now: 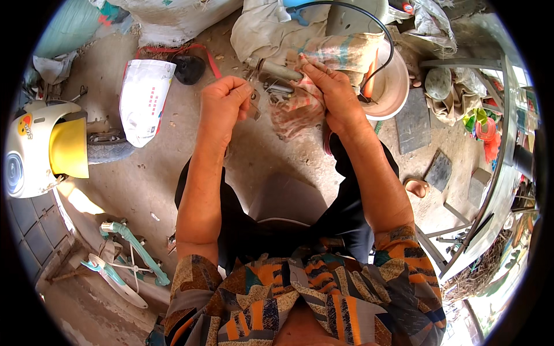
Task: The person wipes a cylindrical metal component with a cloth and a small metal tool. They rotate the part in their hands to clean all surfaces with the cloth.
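My left hand (226,101) is curled, thumb against the bent index finger, beside a small flat metal bracket (254,106) with a hole. Whether it grips the bracket is unclear. To the right, my right hand (335,93) bunches a thin, dirty red-and-white striped plastic bag (298,110), which hangs below the fingers. Its fingertips are close to the end of a grey metal tube (280,70). Shiny metal parts (279,88) lie under that tube, partly covered by the bag. A worn woven sack (346,49) is just behind my right hand.
A pale basin (396,97) with an orange-handled tool (370,78) and a black cable (385,26) stands at right. Dark slabs (413,123) lie beyond it. On the left are a white bag (145,101), a scooter (32,149) and a teal metal frame (138,246).
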Demonstrator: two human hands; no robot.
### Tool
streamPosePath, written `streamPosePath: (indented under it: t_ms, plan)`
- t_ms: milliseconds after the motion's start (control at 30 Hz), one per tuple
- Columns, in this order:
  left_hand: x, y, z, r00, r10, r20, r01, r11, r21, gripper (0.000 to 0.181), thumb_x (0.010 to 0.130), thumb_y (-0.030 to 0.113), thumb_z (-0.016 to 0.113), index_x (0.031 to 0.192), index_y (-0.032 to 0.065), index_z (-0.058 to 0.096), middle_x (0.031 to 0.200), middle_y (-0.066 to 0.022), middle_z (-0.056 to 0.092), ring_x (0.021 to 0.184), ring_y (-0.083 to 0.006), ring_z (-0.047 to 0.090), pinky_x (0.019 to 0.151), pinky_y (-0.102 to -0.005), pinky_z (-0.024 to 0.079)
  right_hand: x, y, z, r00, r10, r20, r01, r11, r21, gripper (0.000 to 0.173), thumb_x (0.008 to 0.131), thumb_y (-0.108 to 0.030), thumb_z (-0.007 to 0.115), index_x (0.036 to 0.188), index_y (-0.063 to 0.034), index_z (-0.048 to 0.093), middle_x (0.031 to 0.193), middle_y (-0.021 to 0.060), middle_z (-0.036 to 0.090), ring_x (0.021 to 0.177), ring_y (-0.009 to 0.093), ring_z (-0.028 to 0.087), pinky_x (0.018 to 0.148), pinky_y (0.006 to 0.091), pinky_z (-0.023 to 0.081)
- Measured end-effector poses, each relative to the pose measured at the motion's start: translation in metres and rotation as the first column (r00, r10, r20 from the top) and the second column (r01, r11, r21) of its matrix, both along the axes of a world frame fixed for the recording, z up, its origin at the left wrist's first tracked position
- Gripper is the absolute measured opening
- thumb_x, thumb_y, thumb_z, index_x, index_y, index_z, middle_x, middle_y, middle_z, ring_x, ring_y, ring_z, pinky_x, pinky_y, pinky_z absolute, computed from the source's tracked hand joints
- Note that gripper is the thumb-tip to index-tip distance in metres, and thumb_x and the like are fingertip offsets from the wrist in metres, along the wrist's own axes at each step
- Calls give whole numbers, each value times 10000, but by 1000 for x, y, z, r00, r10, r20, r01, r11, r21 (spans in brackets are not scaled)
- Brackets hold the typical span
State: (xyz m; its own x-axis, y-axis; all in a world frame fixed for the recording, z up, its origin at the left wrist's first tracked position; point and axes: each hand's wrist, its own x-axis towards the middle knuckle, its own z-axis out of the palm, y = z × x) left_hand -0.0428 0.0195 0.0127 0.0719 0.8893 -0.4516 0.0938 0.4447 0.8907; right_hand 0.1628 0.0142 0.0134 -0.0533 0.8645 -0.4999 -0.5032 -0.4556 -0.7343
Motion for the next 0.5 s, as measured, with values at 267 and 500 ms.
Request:
streamPosePath:
  t_ms: [267, 500]
  plan:
    - [-1, -18, -19, 729, -201, -655, 592, 665, 455, 180, 815, 139, 578, 918, -6, 606, 817, -172, 616, 659, -334, 601, 613, -352, 479, 4, 4, 6, 998, -16, -60, 13, 998, -54, 275, 908, -219, 550, 1051, 14, 584, 843, 74, 623, 713, 127, 609, 630, 253, 498]
    - [-8, 2, -9, 963, 45, -267, 44, 946, 320, 282, 875, 268, 586, 1002, 16, 599, 815, -89, 615, 585, -158, 596, 508, -280, 468, 2, -1, 9, 998, 60, -34, -62, 997, -45, 326, 901, -243, 566, 1088, 24, 571, 808, 65, 617, 679, 124, 605, 605, 273, 503]
